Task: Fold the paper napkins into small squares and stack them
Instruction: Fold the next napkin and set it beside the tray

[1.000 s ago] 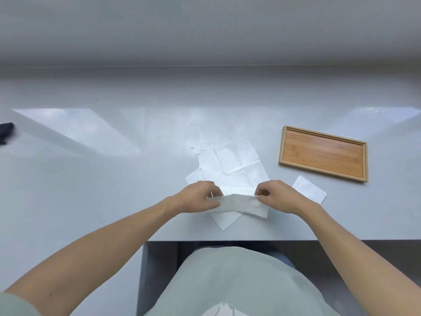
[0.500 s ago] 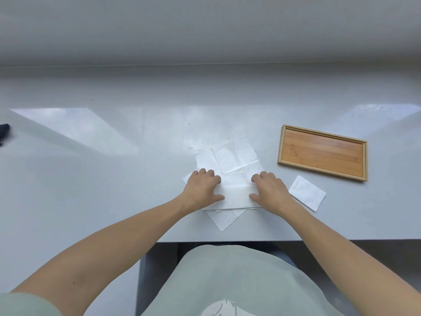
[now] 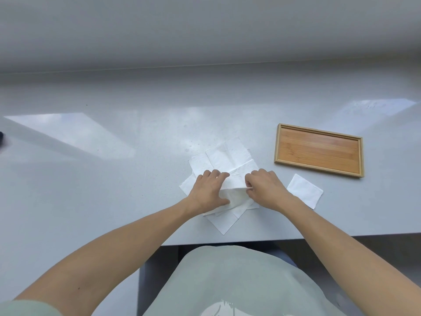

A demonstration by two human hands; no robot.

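Observation:
A white paper napkin (image 3: 234,195), folded over, lies on a loose pile of unfolded white napkins (image 3: 230,156) near the table's front edge. My left hand (image 3: 208,190) presses flat on the napkin's left part, fingers straight. My right hand (image 3: 265,188) pinches the napkin's right edge and lifts it off the pile. One small folded napkin square (image 3: 305,190) lies alone to the right of my right hand.
A shallow wooden tray (image 3: 319,149) sits on the grey table (image 3: 114,190) behind and right of the folded square. A dark object (image 3: 1,135) shows at the far left edge. The table's front edge runs just below the pile.
The napkin, held up between both hands a second ago, was laid on the pile and pressed flat. Now my right hand has curled and lifts the napkin's right edge.

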